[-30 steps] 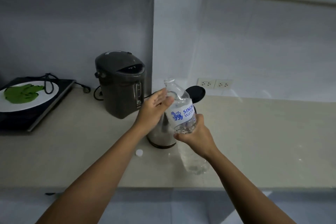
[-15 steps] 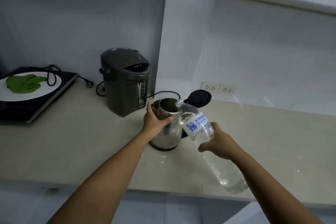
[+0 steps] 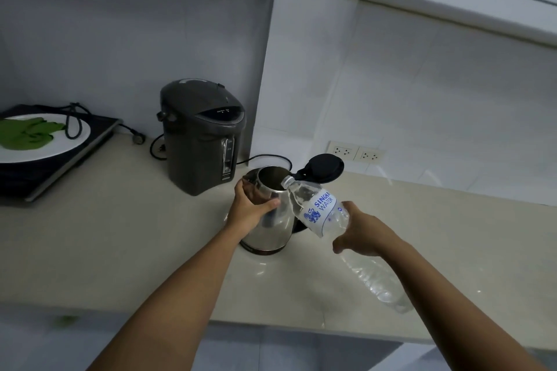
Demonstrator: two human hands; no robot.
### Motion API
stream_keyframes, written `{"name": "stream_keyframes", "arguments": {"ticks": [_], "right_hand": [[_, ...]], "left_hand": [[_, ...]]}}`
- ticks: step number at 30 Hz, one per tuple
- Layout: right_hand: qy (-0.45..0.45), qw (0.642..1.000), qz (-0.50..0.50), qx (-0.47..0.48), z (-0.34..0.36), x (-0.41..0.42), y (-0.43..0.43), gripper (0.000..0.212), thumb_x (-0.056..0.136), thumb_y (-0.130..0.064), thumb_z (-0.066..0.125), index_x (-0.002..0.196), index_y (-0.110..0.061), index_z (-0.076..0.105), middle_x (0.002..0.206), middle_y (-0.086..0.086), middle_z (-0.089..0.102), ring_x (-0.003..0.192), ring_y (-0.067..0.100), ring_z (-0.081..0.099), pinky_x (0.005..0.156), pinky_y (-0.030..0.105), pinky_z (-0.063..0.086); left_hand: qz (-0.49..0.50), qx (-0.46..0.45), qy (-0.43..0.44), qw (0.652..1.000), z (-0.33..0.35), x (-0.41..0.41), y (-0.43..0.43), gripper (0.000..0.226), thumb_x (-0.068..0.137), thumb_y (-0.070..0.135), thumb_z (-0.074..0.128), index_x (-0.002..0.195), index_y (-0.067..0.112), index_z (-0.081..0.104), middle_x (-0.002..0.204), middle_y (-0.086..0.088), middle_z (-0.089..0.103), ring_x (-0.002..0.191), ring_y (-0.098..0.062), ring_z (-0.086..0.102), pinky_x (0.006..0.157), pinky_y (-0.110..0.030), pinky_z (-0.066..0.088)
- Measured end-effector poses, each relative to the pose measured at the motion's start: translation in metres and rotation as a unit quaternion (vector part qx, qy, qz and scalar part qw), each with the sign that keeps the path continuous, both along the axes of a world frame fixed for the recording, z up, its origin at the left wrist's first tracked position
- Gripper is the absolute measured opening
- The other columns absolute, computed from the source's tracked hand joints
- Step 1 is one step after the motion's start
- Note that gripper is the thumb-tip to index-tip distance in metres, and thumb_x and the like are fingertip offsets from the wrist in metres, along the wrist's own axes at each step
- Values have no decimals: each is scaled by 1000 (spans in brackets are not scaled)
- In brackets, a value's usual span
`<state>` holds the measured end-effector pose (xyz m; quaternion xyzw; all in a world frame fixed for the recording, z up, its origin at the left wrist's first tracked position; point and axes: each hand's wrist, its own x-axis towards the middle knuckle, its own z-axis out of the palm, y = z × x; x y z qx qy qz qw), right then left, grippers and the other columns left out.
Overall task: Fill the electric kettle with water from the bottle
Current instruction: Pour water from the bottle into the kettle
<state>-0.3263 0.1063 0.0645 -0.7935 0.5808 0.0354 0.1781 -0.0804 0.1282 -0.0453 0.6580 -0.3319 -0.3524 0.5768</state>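
1. Head view: a person's left hand (image 3: 251,209) wraps the upper body of a steel electric kettle (image 3: 268,220), thumb across its front and fingers curled round the far side, holding it where it stands on a pale countertop (image 3: 120,244).
2. The kettle's black lid (image 3: 324,167) is flipped open and tilted back to the right, leaving the round mouth uncovered.
3. The right hand (image 3: 363,233) closes round the middle of a clear plastic water bottle (image 3: 321,212), fingers curled over the far side and thumb beneath.
4. The bottle is tipped neck-down toward the upper left, its uncapped neck resting at the kettle's right rim; its base points back toward the person, past the right wrist. A white label with blue lettering faces the camera.
5. Whether water is leaving the neck cannot be told.
6. Just behind and left of the kettle stands a dark grey hot-water dispenser (image 3: 202,135), against the wall.
7. At far left, a white plate (image 3: 45,146) holding something green (image 3: 27,135) sits on a black induction cooker (image 3: 60,166), with a black cord (image 3: 73,123) looped over the plate's edge.
8. On the tiled wall to the right, 2 white power sockets (image 3: 357,151) sit side by side just above the countertop.
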Motion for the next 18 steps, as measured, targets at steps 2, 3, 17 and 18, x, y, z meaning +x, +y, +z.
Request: {"name": "stream_keyframes", "arguments": {"ticks": [2, 3, 17, 18], "right_hand": [[11, 1000, 4, -5, 2, 1, 0, 99, 61, -34, 81, 142, -29, 24, 100, 2, 62, 89, 26, 62, 82, 44, 56], [16, 1000, 6, -6, 4, 1, -1, 99, 61, -34, 81, 141, -29, 24, 99, 2, 62, 89, 26, 62, 82, 44, 56], [49, 999, 11, -11, 10, 3, -1, 97, 64, -34, 79, 143, -28, 22, 101, 1, 59, 96, 27, 59, 86, 43, 53], [50, 999, 12, -12, 10, 3, -2, 98, 64, -34, 79, 143, -28, 22, 101, 1, 59, 96, 27, 59, 86, 43, 53]], "left_hand": [[-4, 7, -3, 1000, -1, 0, 0, 121, 62, 40, 88, 153, 22, 10, 153, -2, 38, 136, -22, 40, 101, -33, 37], [-8, 11, -5, 1000, -1, 1, -1, 121, 61, 42, 88, 153, 23, 11, 153, -2, 38, 137, -23, 40, 103, -35, 38], [-22, 16, -30, 999, -6, 6, -1, 108, 65, 43, 85, 148, 16, 23, 142, -1, 47, 119, -13, 46, 92, -27, 38], [-26, 18, -29, 999, -5, 7, -1, 108, 65, 43, 85, 149, 16, 22, 143, -1, 47, 122, -15, 46, 92, -27, 37]]}}
